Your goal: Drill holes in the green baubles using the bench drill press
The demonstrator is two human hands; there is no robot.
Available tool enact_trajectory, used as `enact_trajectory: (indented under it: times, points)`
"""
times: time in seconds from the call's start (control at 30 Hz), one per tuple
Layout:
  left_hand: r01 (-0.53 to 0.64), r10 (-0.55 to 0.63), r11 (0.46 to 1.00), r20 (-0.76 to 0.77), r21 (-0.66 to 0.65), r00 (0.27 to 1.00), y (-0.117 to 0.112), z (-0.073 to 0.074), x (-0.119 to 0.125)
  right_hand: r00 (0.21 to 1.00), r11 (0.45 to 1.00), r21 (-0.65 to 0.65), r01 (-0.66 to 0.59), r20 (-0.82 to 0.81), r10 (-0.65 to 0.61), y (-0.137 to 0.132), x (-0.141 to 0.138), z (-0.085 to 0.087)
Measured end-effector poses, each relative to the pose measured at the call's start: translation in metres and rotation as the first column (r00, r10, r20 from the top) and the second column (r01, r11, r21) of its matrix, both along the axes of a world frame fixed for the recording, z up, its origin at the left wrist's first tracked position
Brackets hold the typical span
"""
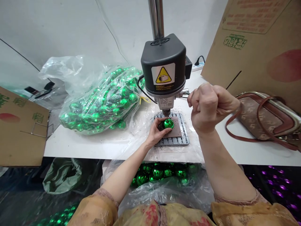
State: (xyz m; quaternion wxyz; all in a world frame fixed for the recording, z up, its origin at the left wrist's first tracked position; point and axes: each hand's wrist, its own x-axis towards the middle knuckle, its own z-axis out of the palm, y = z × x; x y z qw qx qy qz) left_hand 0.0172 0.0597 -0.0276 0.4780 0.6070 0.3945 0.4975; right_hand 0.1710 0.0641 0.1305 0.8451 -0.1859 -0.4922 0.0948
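Facets glitter on the green mirrored ball (168,123), pinched in the left hand (156,130) on the ribbed metal plate (174,142) beneath the black drill press (163,62), label reading "Attention"; right hand (207,105) fists its lever (185,92).

warning label (163,74) reading "Attention", drill head (164,51)

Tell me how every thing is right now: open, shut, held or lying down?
left hand, shut on the green ball.
right hand, fist shut on the lever.
green ball, held on the plate under the bit.
drill, upright; touching the ball or not, cannot tell.
bag of green balls, full, lying on the table.
handbag, lying on the table, shut.
plug, pushed into the power strip.
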Motion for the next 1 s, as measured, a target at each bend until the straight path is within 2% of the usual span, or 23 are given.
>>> enact_trajectory:
  times: [0.17, 0.33, 0.53, 0.67, 0.87, 1.0]
  points:
    - [-0.003, 0.003, 1.0, 0.004, 0.007, 1.0, 0.0, 0.0, 0.0, 1.0, 0.998, 0.053, -0.018, -0.009, 0.019, 0.001, 0.002, -0.008]
    - [-0.011, 0.011, 1.0, 0.006, 0.004, 1.0, 0.0, 0.0, 0.001, 0.999, 0.993, 0.11, 0.033, -0.01, -0.032, 0.003, 0.002, -0.016]
    - [-0.009, 0.009, 1.0, 0.018, -0.003, 1.0, 0.0, 0.0, 0.001, 0.999, 0.989, 0.14, 0.042, -0.035, -0.038, 0.004, 0.001, -0.021]
    - [-0.014, 0.014, 1.0, 0.018, -0.001, 1.0, -0.001, 0.001, 0.001, 0.998, 0.995, 0.088, 0.053, 0.014, -0.055, 0.001, 0.003, -0.023]
    - [-0.003, 0.003, 1.0, 0.009, -0.003, 1.0, -0.001, 0.001, 0.001, 0.998, 0.984, 0.174, 0.03, 0.051, -0.04, 0.001, 0.005, -0.026]
    - [-0.012, 0.012, 1.0, 0.002, 0.002, 1.0, -0.002, 0.003, 0.002, 0.995, 0.978, 0.206, 0.019, 0.09, -0.039, 0.002, 0.008, -0.037]
